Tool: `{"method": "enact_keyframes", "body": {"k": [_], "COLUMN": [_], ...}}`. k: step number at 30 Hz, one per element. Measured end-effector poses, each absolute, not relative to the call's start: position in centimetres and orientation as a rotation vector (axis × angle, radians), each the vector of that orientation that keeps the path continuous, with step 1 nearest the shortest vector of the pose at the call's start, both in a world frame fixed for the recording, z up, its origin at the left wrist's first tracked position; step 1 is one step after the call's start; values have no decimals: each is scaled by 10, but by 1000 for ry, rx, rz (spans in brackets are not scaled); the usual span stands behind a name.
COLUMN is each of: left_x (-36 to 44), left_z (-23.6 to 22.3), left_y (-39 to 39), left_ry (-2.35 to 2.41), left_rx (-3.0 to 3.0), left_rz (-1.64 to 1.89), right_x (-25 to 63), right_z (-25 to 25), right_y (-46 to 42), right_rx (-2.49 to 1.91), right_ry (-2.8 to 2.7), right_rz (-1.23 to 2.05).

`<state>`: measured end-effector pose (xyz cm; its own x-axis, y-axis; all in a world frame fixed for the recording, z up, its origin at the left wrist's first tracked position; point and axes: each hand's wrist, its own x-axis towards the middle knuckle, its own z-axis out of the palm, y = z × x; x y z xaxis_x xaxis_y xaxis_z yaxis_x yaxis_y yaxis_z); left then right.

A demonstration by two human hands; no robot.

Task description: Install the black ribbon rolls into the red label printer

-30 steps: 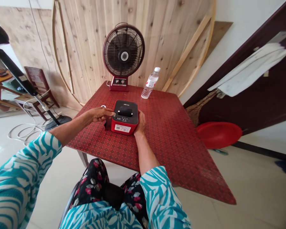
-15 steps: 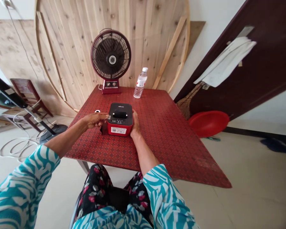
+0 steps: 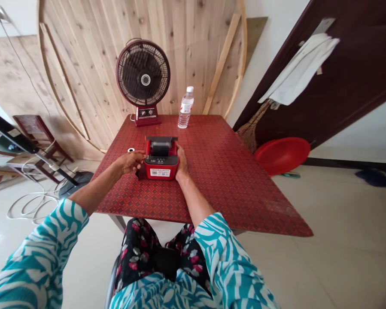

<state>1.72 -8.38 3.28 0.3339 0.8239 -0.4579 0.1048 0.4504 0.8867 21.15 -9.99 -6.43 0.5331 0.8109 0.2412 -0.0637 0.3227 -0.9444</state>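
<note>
A small red and black receipt printer [image 3: 162, 161] stands on the red patterned table [image 3: 231, 189], its dark lid [image 3: 162, 139] raised. Inside the opened bay a dark roller-like part [image 3: 160, 148] shows. My right hand [image 3: 182, 163] is wrapped along the printer's right side, its fingertips partly hidden behind the casing. At the left edge, the closed fingers of my left hand [image 3: 131, 162] touch the casing near a small silvery catch. Just beyond that hand lies a small white paper roll [image 3: 131, 150]. A white label with print [image 3: 159, 172] is on the printer's front.
A dark red fan [image 3: 144, 79] and a water bottle [image 3: 185, 107] stand at the table's far side. Behind them leans a large round wooden board [image 3: 186, 51]. On the right are a red basin [image 3: 283, 154] and a hanging white cloth [image 3: 302, 68]. Cables [image 3: 28, 206] lie left.
The printer's lid has swung up and back, uncovering the bay. My left fingers have curled at the left edge, while my right hand keeps its hold. The view has shifted slightly.
</note>
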Motion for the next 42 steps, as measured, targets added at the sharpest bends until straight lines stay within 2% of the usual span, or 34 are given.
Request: {"method": "enact_keyframes", "body": {"k": [12, 18, 24, 27, 31, 35, 38, 42], "left_x": [12, 13, 34, 39, 35, 37, 51, 72], "left_z": [30, 38, 48, 46, 43, 46, 53, 64], "left_y": [-84, -65, -38, -41, -52, -50, -34, -13], "left_ry": [1132, 1261, 1425, 1400, 1017, 925, 996, 1011], "left_rx": [1144, 1782, 2429, 2395, 2170, 1996, 2142, 2498], "left_rz": [620, 749, 518, 579, 704, 716, 561, 88], "right_x": [213, 213, 212, 212, 212, 212, 212, 212], "right_z": [-65, -72, -82, -87, -89, -88, -88, -87], "right_y": [-103, -96, -87, -83, -81, -81, -81, -81], "right_rx": [-1047, -1025, -990, -965, -925, -920, -928, -931], "right_ry": [-689, -638, -603, -596, -583, -583, -581, -590], "right_rz": [792, 794, 801, 810, 818, 824, 827, 827]}}
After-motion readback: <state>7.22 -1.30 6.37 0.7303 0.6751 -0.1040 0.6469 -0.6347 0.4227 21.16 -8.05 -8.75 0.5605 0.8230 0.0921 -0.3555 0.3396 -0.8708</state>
